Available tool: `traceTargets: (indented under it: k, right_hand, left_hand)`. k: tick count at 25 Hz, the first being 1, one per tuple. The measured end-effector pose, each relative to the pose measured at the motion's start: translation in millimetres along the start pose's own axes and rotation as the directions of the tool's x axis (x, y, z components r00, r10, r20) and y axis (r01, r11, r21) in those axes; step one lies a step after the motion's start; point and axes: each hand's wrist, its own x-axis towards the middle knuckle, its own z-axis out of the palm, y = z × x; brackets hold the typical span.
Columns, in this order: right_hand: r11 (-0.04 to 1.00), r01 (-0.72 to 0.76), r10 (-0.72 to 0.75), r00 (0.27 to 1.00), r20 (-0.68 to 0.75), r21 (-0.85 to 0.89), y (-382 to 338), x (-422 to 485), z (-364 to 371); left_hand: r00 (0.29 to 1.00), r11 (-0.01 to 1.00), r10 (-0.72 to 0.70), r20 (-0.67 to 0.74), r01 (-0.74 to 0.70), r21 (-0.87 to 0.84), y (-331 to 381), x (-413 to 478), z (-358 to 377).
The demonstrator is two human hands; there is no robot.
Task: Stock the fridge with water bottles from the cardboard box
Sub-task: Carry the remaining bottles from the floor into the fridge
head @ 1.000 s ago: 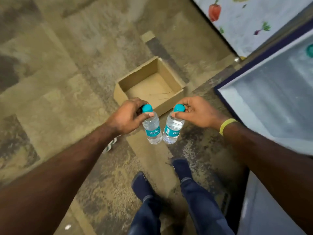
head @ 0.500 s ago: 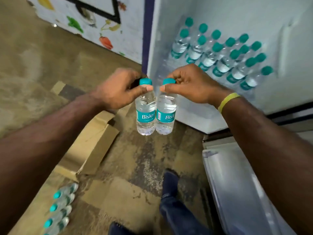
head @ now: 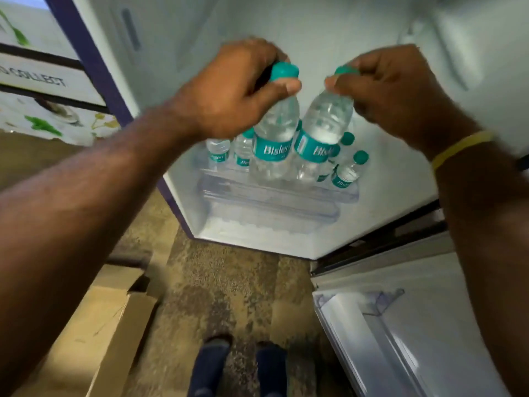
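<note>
My left hand [head: 229, 90] pinches the teal cap of a clear water bottle [head: 273, 144] that hangs below it. My right hand [head: 400, 93] pinches the cap of a second water bottle [head: 320, 138], tilted slightly left. Both bottles hang side by side inside the open fridge [head: 286, 30], above a glass shelf [head: 272, 193]. Several stocked bottles [head: 347, 170] with teal caps stand on that shelf behind the two held ones, partly hidden. The cardboard box [head: 94, 339] lies on the floor at the lower left.
The fridge door [head: 400, 339] stands open at the lower right. A clear drawer [head: 266, 219] sits under the shelf. A printed wall panel [head: 43, 81] stands left of the fridge. My feet [head: 240, 365] are on the mottled floor in front.
Both hands have carried the bottles up and forward from in front of the fridge into its interior. My view has swung toward the fridge, and the box has shifted to the lower left.
</note>
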Motion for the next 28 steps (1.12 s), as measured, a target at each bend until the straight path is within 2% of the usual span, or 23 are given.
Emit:
traceTargets:
  k: [2, 5, 12, 17, 22, 28]
  right_hand:
    - [0.999, 0.047, -0.045, 0.988, -0.147, 0.015, 1.5, 18.0, -17.0]
    - [0.997, 0.061, -0.069, 0.952, -0.297, -0.037, 14.9, 52.4, -24.9]
    - [0.98, -0.059, -0.012, 0.937, -0.35, -0.189, 64.0, 128.9, 6.0]
    - [0.933, -0.134, 0.067, 0.976, -0.205, -0.335, 93.4, 155.2, 35.5]
    - [0.836, -0.084, 0.125, 0.991, 0.039, -0.542, 112.2, 157.0, 60.7]
    - [0.81, -0.106, 0.21, 0.971, 0.117, -0.576, 135.2, 154.7, 72.6]
  left_hand:
    - [0.999, 1.0, 0.027, -0.018, -0.027, 0.0, -1.6, 36.0, -5.4]
    - [1.0, 0.994, 0.025, 0.017, -0.026, 0.102, -11.7, 83.3, -6.8]
    - [0.991, 0.952, -0.072, 0.11, 0.036, 0.303, -60.6, 137.3, 18.4]
    - [0.968, 0.926, -0.192, 0.161, 0.124, 0.357, -93.9, 145.0, 40.1]
    - [0.92, 0.901, -0.3, 0.251, 0.186, 0.392, -123.7, 142.8, 60.0]
    - [0.877, 0.898, -0.337, 0.342, 0.189, 0.398, -136.8, 134.7, 80.7]
